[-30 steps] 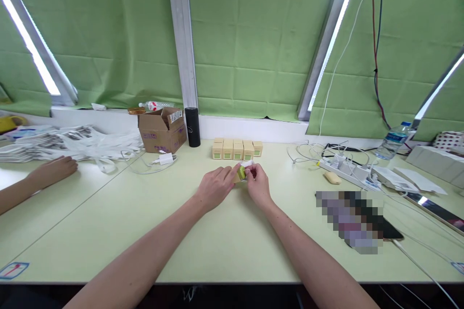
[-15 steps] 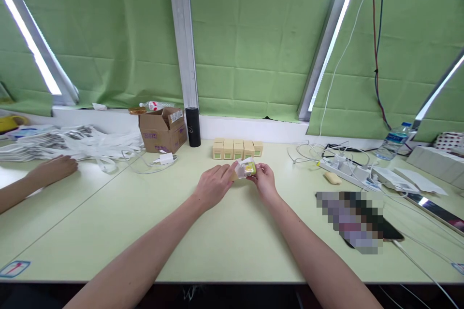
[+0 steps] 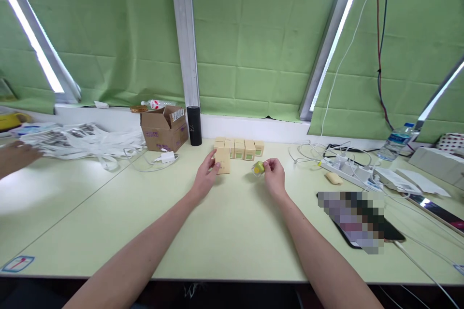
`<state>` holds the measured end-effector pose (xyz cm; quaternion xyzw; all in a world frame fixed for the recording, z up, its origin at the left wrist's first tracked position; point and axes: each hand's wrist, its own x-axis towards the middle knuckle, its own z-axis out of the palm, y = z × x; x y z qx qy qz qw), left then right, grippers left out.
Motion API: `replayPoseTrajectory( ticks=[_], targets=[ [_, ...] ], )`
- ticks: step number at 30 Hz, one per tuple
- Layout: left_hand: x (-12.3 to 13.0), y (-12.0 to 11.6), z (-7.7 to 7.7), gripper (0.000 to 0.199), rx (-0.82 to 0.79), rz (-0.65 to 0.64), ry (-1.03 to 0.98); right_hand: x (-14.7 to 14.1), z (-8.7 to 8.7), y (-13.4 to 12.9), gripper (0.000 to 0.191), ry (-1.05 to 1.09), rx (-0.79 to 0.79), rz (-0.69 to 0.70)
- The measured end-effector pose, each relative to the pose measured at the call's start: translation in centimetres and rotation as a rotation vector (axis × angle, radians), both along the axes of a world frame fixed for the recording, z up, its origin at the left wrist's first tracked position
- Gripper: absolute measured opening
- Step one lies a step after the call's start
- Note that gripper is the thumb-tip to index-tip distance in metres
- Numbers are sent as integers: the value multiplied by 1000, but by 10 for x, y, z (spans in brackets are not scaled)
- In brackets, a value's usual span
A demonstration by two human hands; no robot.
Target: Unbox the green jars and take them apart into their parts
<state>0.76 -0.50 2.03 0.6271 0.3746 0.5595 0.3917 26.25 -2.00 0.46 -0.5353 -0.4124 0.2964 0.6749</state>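
While our left hand [image 3: 205,175] holds a box [image 3: 224,160], our right hand [image 3: 275,176] pinches a green item [image 3: 258,169]; likely unpacking, we next need a gentle set-down.

Pale table [image 3: 224,231] beneath small boxes [image 3: 239,149]

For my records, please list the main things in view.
small boxes: five, tan, centre
held box: one, tan, left hand
small item: one, green, right hand
flask: one, black, back
carton: one, brown, beside flask
bottles: two, clear, behind carton; far right
flat bands: uncounted, white, left
power strip: one, white, right
curtains: several, green, background
tabletop: one, pale green, foreground
other person's hand: one, bare, left
left hand: one, bare, centre
right hand: one, bare, centre
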Motion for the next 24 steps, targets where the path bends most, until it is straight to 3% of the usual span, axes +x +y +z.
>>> replayPoseTrajectory(
  ticks=[4,7,9,18,24],
  targets=[
    [-1,3,2,55,-229,-196,-413,-5,-1,-10,11,-410,-33,7],
    [-1,1,5,45,-300,-304,-532,-9,-5,-12,13,-825,-70,-13],
    [-1,-2,8,43,-331,-369,-560,-9,-8,-11,13,-933,-83,-13],
    [1,-11,19,44,-403,-404,-632,-10,-8,-12,18,-988,-141,-7],
    [3,-13,20,49,-374,-469,-597,-20,6,-22,24,-890,162,-46]
  ],
)
